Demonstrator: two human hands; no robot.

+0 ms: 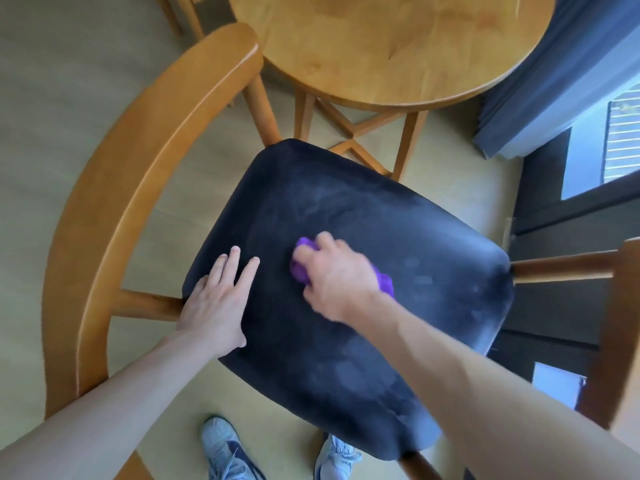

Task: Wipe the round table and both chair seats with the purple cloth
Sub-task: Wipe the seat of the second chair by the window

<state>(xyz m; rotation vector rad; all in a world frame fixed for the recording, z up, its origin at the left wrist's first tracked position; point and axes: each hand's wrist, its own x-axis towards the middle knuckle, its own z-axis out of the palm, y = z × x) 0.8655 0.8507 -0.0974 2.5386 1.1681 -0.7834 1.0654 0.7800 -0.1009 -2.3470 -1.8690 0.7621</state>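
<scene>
The purple cloth (382, 280) is lying bunched near the middle of the dark chair seat (346, 341), with the right hand (332, 271) curling around it and pressing it down. The left hand (218, 299) is resting flat with straight fingers on the seat's left edge, while the round table (391, 46) is standing just beyond the seat.
</scene>
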